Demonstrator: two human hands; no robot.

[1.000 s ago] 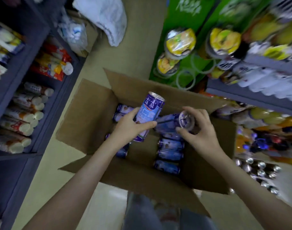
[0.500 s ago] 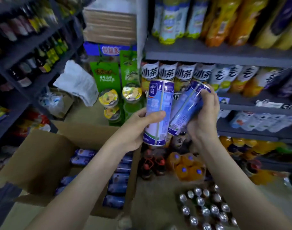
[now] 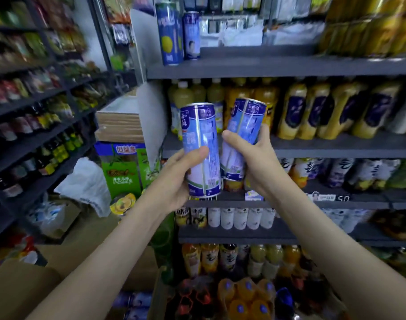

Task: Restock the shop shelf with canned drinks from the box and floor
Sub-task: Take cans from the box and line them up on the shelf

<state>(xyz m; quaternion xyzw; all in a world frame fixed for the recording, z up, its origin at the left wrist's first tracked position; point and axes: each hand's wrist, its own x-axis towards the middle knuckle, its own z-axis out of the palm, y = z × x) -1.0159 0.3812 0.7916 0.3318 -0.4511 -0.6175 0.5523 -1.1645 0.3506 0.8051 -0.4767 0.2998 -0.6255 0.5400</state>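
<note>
My left hand (image 3: 174,181) grips a tall blue and white can (image 3: 201,144), held upright in front of the shelves. Beside it my right hand (image 3: 255,158) grips a second can of the same kind (image 3: 242,132), tilted a little to the right. The two cans almost touch. On the top grey shelf (image 3: 289,65) stand two blue cans (image 3: 181,33) at its left end. The cardboard box (image 3: 24,285) lies at the lower left, and a few blue cans (image 3: 137,301) inside it show at the bottom edge.
Bottled juices and teas fill the lower shelves (image 3: 336,144) on the right. A dark rack of bottles (image 3: 35,135) runs along the left. Green cartons (image 3: 121,172), a white bag (image 3: 86,183) and stacked boxes stand in the corner. Shrink-wrapped orange bottles (image 3: 243,296) sit on the floor.
Both hands lifted a can each out of the box and raised them to shelf height. My view swung up from the box to the shelves.
</note>
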